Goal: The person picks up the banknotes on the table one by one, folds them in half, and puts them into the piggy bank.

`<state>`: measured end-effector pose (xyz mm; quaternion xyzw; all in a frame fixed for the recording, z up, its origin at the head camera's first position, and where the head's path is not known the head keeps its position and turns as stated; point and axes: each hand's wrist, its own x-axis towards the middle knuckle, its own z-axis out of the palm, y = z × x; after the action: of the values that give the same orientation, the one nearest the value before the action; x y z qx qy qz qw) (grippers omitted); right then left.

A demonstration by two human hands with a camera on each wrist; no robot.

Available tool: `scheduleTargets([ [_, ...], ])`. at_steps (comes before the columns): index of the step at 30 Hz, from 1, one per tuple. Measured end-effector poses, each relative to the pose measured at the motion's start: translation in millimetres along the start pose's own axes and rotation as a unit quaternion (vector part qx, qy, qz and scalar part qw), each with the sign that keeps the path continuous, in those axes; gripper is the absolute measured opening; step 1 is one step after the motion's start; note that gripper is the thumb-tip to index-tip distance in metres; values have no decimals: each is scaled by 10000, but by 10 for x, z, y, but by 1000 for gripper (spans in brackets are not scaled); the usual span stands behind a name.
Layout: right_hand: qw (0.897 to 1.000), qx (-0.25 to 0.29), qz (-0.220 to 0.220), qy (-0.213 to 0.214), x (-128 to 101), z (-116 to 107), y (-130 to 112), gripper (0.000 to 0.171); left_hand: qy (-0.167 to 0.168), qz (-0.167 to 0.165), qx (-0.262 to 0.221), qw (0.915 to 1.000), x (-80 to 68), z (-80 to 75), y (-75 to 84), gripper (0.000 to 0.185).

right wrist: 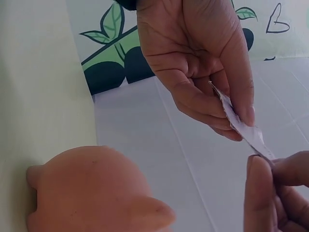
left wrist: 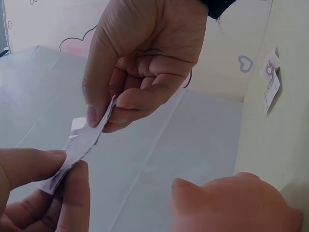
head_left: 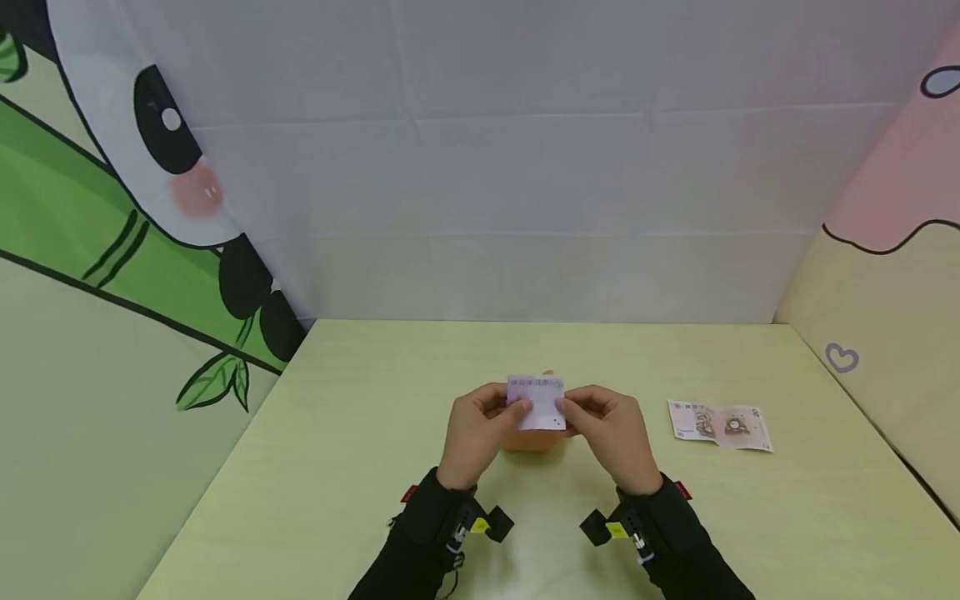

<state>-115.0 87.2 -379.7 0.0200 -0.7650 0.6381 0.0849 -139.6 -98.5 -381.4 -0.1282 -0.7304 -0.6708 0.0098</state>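
Note:
Between both hands is a small folded banknote (head_left: 536,403), pale purple with faint print along its upper edge. The left hand (head_left: 478,432) pinches its left end between thumb and fingers, while the right hand (head_left: 617,435) pinches the other end the same way. Seen edge-on in the left wrist view, the folded banknote (left wrist: 83,145) shows layered, slightly uneven edges. Behind and below it stands an orange-pink piggy bank (head_left: 534,442), mostly covered by the note and hands in the head view. Its rounded body and ear show in the right wrist view, where the piggy bank (right wrist: 94,186) is apart from the fingers.
A second banknote (head_left: 720,425), creased across its middle, lies unfolded on the pale table (head_left: 390,367) to the right of the hands. Cloth with cartoon prints (head_left: 525,167) hangs behind the table and along both sides.

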Motion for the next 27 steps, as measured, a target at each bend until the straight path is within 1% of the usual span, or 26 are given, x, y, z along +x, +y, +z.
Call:
scheduleTargets([
  [4, 9999, -69, 14, 128, -1, -8, 9, 14, 72, 126, 67, 9999, 0, -19, 9, 19],
  [6, 9998, -93, 23, 161, 1, -11, 15, 14, 106, 136, 43, 9998, 0, -29, 10, 18],
  [12, 9999, -59, -12, 144, 1, -7, 20, 13, 191, 214, 123, 9995, 0, -40, 10, 14],
  [20, 9997, 32, -208, 79, -9, -8, 19, 14, 400, 600, 367, 9967, -19, -34, 14, 11],
  [22, 9996, 49, -250, 83, -3, -10, 26, 13, 403, 675, 358, 9963, -29, -27, 22, 11],
  [27, 9992, 79, -362, 121, -3, -8, 31, 11, 320, 715, 199, 9967, -64, 8, 60, 13],
])
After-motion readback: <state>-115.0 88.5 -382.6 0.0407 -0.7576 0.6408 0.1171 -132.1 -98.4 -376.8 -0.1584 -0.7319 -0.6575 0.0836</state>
